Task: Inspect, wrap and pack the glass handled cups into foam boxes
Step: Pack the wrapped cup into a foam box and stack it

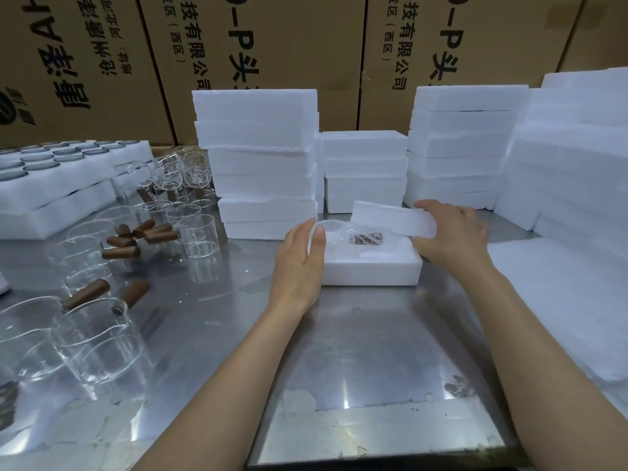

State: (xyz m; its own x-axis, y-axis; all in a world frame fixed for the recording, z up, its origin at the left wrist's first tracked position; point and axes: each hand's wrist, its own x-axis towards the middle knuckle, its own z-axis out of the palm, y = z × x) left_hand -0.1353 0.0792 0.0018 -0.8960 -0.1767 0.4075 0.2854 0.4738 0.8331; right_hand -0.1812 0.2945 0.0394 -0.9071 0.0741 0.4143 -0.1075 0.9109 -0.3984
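An open white foam box sits on the steel table in front of me. Inside it lies a glass cup on its side, its brown handle showing through thin white wrap. My left hand rests against the box's left end, thumb on the cup's rim. My right hand grips a white foam lid, tilted above the box's back right part. Several unwrapped glass cups with wooden handles stand at the left.
Stacks of shut foam boxes rise behind the open box, with more stacks at the right. Foam sheets lie at the right edge. Foam trays sit far left. Cardboard cartons form the back wall.
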